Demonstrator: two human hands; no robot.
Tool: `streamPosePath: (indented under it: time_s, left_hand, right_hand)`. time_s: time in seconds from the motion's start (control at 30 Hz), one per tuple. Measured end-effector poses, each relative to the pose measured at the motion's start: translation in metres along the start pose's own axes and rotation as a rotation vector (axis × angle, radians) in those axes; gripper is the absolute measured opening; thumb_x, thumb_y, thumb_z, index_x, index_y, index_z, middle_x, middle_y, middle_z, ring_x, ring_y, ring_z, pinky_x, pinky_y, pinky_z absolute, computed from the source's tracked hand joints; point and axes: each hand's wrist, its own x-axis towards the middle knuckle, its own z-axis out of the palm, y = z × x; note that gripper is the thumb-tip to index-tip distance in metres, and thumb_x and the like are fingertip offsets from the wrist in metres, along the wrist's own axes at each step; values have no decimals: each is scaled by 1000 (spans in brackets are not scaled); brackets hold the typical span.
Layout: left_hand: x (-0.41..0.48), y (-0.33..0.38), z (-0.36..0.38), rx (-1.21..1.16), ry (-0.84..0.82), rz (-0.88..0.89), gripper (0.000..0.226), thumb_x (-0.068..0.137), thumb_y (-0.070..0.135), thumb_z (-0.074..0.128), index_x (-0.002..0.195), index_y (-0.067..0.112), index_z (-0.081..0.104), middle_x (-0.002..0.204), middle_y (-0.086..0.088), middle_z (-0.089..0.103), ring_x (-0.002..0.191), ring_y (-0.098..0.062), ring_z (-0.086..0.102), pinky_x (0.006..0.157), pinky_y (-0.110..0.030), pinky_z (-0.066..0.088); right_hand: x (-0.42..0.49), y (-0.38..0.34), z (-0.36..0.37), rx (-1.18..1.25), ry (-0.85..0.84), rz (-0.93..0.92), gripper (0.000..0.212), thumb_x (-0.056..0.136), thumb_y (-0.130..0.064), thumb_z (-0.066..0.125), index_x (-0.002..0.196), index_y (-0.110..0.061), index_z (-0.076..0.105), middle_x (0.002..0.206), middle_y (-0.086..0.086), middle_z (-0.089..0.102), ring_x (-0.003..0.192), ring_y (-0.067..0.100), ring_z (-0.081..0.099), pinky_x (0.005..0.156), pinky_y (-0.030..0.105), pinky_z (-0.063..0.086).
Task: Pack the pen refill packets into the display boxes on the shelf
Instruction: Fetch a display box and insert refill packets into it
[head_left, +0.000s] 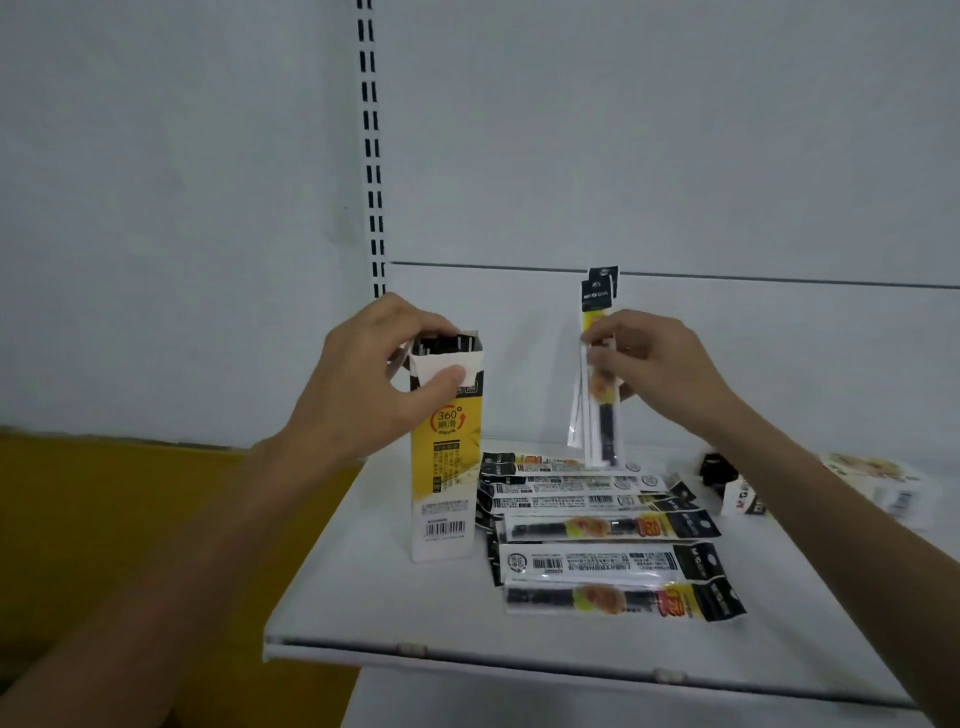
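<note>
Dim, soft, blurry; warped edges

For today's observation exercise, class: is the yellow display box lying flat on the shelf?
No, the yellow display box stands upright on the shelf, its open top held by the left hand.

The display box is printed cardboard, smooth with a faint sheen, and its open flap is plain matt white. The refill packets are clear, glossy plastic film over printed paper inserts. The shelf looks like smooth, white-painted metal with a soft sheen. The back panel is matt white, as is the slotted upright.
</note>
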Motion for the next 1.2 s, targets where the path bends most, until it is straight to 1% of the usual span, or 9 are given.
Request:
streamPosePath:
  time_s: [0.1, 0.2, 0.27, 0.37, 0.47, 0.63, 0.83, 1.07, 1.2]
  left_hand:
    - [1, 1, -7, 66, -8, -5, 44, 70, 50, 51, 96, 18, 67, 85, 4, 53, 75, -11, 53, 62, -18, 45]
    - [3, 1, -10, 42, -20, 14, 31, 70, 48, 52, 86, 24, 61, 88, 9, 52, 86, -3, 52, 66, -9, 42]
    - [4, 1, -11, 5, -43, 11, 27, 70, 47, 52, 84, 26, 58, 90, 8, 56, 90, -2, 53, 68, -9, 43]
    - [4, 1, -10, -29, -47, -8, 27, 71, 46, 52, 83, 23, 59, 88, 10, 60, 87, -4, 56, 67, -16, 47]
    - [1, 2, -8, -44, -61, -34, 29, 72, 46, 51, 84, 21, 58, 83, 16, 60, 82, -6, 56, 63, -19, 46]
    - [3, 3, -9, -1, -162, -105, 36, 74, 42, 51, 106, 26, 57, 91, 20, 53, 87, 2, 54, 66, -6, 39]
    - [5, 4, -10, -23, -178, -98, 11, 72, 39, 54, 80, 32, 57, 87, 9, 47, 81, -4, 50, 64, -8, 39]
    - [-1, -4, -7, -151, -88, -188, 14, 80, 21, 67, 81, 32, 59, 98, 11, 45, 84, 4, 49, 63, -3, 38]
    - [-3, 5, 1, -158, -66, -130, 8, 72, 32, 60, 75, 37, 55, 108, 13, 45, 93, 9, 49, 66, -3, 37]
  right_hand:
    - [14, -31, -5, 198, 29, -58, 38, 84, 3, 59, 108, -27, 54, 74, 2, 65, 60, 15, 64, 54, 27, 51]
    - [28, -59, -8, 319, 20, -103, 68, 85, -1, 62, 137, -30, 30, 87, 5, 70, 73, 18, 68, 61, 29, 57]
    - [36, -76, -6, 418, 27, -139, 51, 86, -2, 61, 132, -12, 42, 80, 2, 70, 67, 19, 66, 61, 30, 55]
    - [44, -94, 2, 503, 49, -188, 6, 86, -8, 62, 89, -4, 64, 63, 2, 66, 57, 19, 60, 64, 30, 51]
    - [47, -101, 13, 471, 151, -204, 18, 88, -16, 62, 70, -14, 62, 57, -6, 64, 57, 9, 59, 64, 19, 47]
    - [47, -106, 27, 518, 202, -235, 12, 90, -18, 58, 81, -10, 61, 60, -4, 65, 58, 12, 59, 51, 22, 45]
    - [46, -105, 40, 644, 150, -268, 9, 90, -13, 58, 82, -11, 61, 63, -1, 66, 61, 18, 62, 54, 26, 51]
    - [40, -84, 45, 620, 50, -276, 7, 92, -9, 54, 87, -8, 58, 69, 5, 67, 66, 24, 63, 51, 25, 47]
    - [35, -78, 52, 347, -60, -295, 3, 88, -13, 60, 87, -13, 63, 74, 3, 68, 68, 23, 64, 56, 23, 47]
